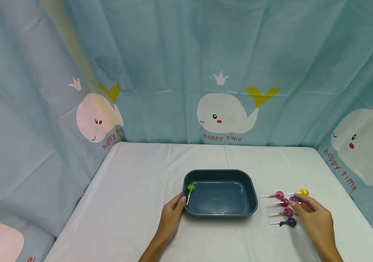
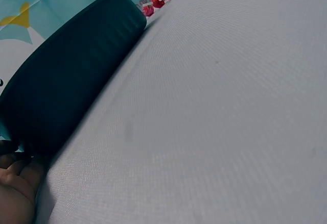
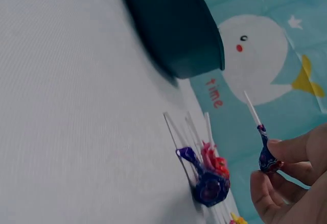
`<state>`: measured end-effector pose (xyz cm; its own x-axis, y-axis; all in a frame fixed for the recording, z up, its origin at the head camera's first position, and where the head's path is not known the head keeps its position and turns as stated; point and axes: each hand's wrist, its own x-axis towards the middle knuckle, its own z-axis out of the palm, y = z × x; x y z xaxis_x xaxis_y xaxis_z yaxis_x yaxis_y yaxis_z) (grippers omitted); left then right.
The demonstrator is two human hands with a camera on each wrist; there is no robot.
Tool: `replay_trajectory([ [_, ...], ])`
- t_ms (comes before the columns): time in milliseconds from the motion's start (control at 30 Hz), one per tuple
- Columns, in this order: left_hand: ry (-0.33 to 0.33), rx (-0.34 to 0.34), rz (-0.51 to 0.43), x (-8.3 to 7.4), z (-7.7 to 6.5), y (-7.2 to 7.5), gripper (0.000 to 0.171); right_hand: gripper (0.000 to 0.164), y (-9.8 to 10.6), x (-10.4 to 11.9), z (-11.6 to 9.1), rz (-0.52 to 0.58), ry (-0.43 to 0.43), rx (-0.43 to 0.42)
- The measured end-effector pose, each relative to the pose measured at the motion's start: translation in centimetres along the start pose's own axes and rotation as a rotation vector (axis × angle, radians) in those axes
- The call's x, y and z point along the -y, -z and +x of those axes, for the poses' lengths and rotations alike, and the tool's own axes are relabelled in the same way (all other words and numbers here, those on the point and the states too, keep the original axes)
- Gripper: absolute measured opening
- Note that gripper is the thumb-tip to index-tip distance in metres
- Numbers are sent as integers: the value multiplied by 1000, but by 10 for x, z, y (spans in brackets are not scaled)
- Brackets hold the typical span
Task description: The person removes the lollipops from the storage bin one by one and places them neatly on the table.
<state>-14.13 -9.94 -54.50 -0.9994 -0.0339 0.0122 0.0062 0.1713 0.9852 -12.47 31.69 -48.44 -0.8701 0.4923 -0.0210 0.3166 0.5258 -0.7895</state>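
Observation:
A dark teal plastic tray point(image 1: 222, 199) sits on the white table, with a green lollipop point(image 1: 191, 188) leaning inside its left end. My left hand point(image 1: 169, 217) grips the tray's left side, thumb at the rim and fingers along the outer wall. Between thumb and fingers, my right hand point(image 1: 318, 219) pinches a purple-wrapped lollipop point(image 3: 265, 155) by its head; in the right wrist view its white stick points up, raised over the others. Below it lie a pink lollipop point(image 1: 279, 195), a red lollipop point(image 1: 284, 202), a dark pink lollipop point(image 1: 288, 212) and a dark purple lollipop point(image 1: 291, 222).
A yellow lollipop point(image 1: 303, 191) lies at the far side of the group, partly behind my right fingers. Blue curtains with whale prints point(image 1: 227, 112) hang behind the table and at both sides. The white tablecloth point(image 1: 134, 196) stretches left of the tray.

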Motion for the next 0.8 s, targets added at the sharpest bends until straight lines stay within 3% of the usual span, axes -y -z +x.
replay_trajectory([
  [800,-10,10,-25,1,0,0,60,47,31,-46,25,-158,-125,-3],
])
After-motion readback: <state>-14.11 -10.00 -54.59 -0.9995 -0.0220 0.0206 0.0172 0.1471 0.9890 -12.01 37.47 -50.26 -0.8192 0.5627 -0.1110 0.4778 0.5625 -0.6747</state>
